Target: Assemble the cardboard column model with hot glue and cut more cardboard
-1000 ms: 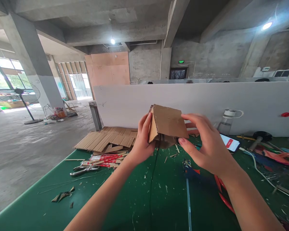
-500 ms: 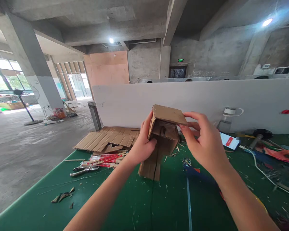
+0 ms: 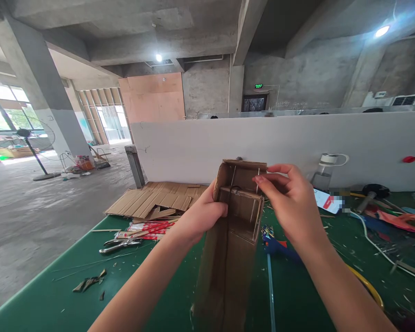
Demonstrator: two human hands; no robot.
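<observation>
A long brown cardboard box (image 3: 238,258) is tilted up in front of me, its open upper end showing inner compartments. A dark cord (image 3: 225,272) runs down its length, and thin pale sticks (image 3: 233,175) cross the top compartment. My left hand (image 3: 209,210) is wrapped round the box's left side, thumb on the front. At the upper right edge, my right hand (image 3: 290,198) pinches with thumb and forefinger by a thin stick; whether it grips the stick or the cardboard wall is hard to tell.
On the green table lie cardboard sheets (image 3: 152,198), red-and-white packs of sticks (image 3: 148,229), pliers (image 3: 119,245) and scraps (image 3: 90,281). To the right are a bottle (image 3: 324,173), a phone (image 3: 328,201), a white cable (image 3: 370,235) and a blue tool (image 3: 280,249). A white partition (image 3: 280,143) stands behind.
The box has tipped so its open side with the inner compartments now faces me, and its long body comes into view below. The right hand stays at its upper right edge.
</observation>
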